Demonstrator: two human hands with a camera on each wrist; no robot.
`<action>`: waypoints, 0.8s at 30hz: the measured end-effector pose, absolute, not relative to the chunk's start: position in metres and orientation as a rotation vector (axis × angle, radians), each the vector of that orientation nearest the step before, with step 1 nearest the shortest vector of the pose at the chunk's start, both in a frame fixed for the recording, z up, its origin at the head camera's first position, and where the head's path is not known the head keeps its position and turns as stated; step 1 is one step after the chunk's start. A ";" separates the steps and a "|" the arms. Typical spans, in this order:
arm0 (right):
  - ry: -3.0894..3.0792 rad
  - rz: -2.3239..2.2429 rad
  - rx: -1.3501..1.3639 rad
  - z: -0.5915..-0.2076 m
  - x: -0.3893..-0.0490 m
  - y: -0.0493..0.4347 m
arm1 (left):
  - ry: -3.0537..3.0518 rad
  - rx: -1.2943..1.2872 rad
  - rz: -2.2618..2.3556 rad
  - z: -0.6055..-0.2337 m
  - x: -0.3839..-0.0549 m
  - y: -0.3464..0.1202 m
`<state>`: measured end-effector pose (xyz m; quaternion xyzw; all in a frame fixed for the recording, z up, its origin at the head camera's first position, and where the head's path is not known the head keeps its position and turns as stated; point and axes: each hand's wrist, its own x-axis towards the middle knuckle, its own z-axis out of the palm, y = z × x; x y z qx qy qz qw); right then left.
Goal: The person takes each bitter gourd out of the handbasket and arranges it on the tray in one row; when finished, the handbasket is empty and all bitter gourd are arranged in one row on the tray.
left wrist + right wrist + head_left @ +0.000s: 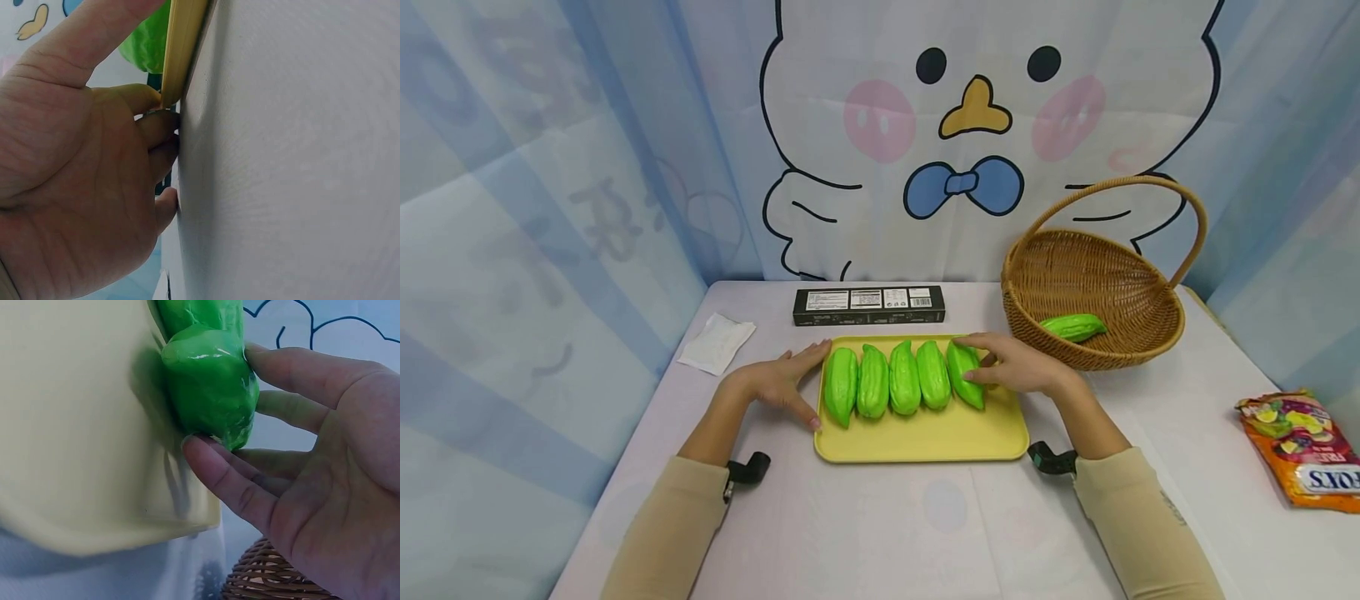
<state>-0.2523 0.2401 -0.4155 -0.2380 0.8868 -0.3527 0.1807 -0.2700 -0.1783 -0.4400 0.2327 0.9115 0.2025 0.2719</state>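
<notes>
Several bright green, ridged bitter melons point(904, 379) lie side by side on a yellow tray point(917, 442). At the right end of the row, my right hand point(1018, 364) pinches the last bitter melon point(965, 375) between thumb and fingers. The right wrist view shows that bitter melon point(212, 381) resting against the tray point(75, 425), the fingertips on its sides. My left hand point(778, 383) is spread at the tray's left edge, thumb and fingers extended. In the left wrist view, the left hand point(81, 169) touches the tray rim point(181, 50).
A wicker basket point(1022, 308) with a tall handle stands at the back right, one bitter melon point(1075, 327) inside. Behind the tray lies a long black box point(868, 307). A white packet point(717, 343) is at the left, an orange snack bag point(1303, 450) at the far right.
</notes>
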 end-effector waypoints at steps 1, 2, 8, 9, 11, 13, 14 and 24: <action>2.501 -0.997 -0.664 -0.416 -0.252 0.240 | 2.454 0.629 0.547 -0.440 -0.270 -0.178; 2.500 -0.996 -0.657 -0.415 -0.252 0.240 | 2.453 0.633 0.548 -0.440 -0.270 -0.178; 2.504 -0.979 -0.639 -0.415 -0.251 0.240 | 2.452 0.652 0.540 -0.441 -0.271 -0.179; 2.502 -0.977 -0.638 -0.415 -0.251 0.240 | 2.453 0.654 0.538 -0.441 -0.271 -0.179; 2.495 -0.976 -0.643 -0.415 -0.251 0.240 | 2.451 0.665 0.542 -0.440 -0.271 -0.179; 2.488 -0.979 -0.645 -0.414 -0.251 0.240 | 2.452 0.664 0.544 -0.440 -0.271 -0.178; 2.485 -0.981 -0.646 -0.414 -0.251 0.240 | 2.452 0.663 0.547 -0.440 -0.270 -0.178; 2.472 -0.992 -0.638 -0.414 -0.253 0.242 | 2.453 0.653 0.545 -0.438 -0.268 -0.178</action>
